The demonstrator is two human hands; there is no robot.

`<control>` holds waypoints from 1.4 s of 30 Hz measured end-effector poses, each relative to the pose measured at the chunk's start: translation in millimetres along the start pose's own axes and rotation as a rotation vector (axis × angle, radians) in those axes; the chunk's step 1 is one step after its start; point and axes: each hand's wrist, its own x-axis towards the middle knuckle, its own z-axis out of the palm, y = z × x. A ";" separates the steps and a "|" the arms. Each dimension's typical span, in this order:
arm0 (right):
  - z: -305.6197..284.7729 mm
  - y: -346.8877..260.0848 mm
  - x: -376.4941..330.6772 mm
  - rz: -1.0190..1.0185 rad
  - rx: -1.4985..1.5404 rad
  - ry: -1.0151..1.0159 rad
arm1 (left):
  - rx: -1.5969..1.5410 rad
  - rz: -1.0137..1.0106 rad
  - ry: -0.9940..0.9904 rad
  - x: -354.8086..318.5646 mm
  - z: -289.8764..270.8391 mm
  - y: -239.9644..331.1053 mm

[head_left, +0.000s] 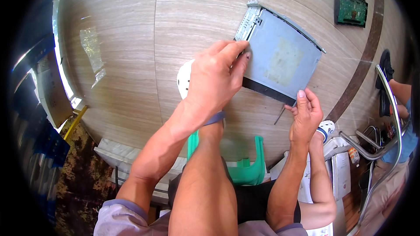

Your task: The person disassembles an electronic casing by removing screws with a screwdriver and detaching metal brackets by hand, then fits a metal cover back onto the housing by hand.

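Note:
A flat grey metal electronics casing (302,67) is tilted in front of me, with a pale worn patch on its broad face. Along its near edge runs a black strip (267,90), and perforated metal shows at its far left side. My left hand (216,72) is closed at the left edge, thumb and fingertips pinching there; the exact grip is partly hidden. At the near right corner my right hand (306,116) grips the casing, thumb on top and fingers beneath. A thin dark rod (279,116) shows just left of my right hand.
A green circuit board in a black frame (351,9) lies on the tiled floor (118,26) at the far right. A green plastic stool (249,172) stands below me. Metal chair tubing (396,118) and another person's legs (398,89) are at the right. Boxes (52,89) stand left.

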 end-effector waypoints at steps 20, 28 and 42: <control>4.2 7.5 4.5 -0.065 -0.018 0.048 | -0.175 -0.162 0.020 -0.1 8.5 -6.5; 8.1 10.6 3.1 -0.079 -0.008 0.082 | -0.186 -0.157 0.033 -2.3 11.1 -7.4; 10.6 10.0 9.4 -0.015 0.050 0.045 | -0.104 -0.002 0.015 -24.8 4.1 -30.8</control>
